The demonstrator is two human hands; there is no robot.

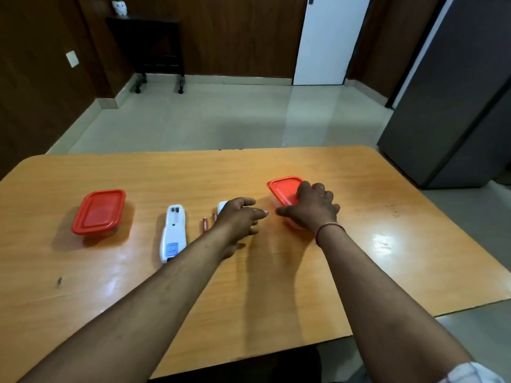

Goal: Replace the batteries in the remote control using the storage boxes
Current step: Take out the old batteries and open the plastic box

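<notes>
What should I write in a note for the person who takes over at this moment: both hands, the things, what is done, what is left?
Left grip: open, holds nothing, above the table near the two batteries.
Right grip: grips the right box from above; its lid is on.
Things: remote lies back up, battery bay open and seemingly empty; batteries lie beside it; white cover partly behind the left grip; left box closed.
Done: cover off, batteries out.
Left: open the boxes, store the old batteries, fit new ones, close the cover. What each box holds does not show.
</notes>
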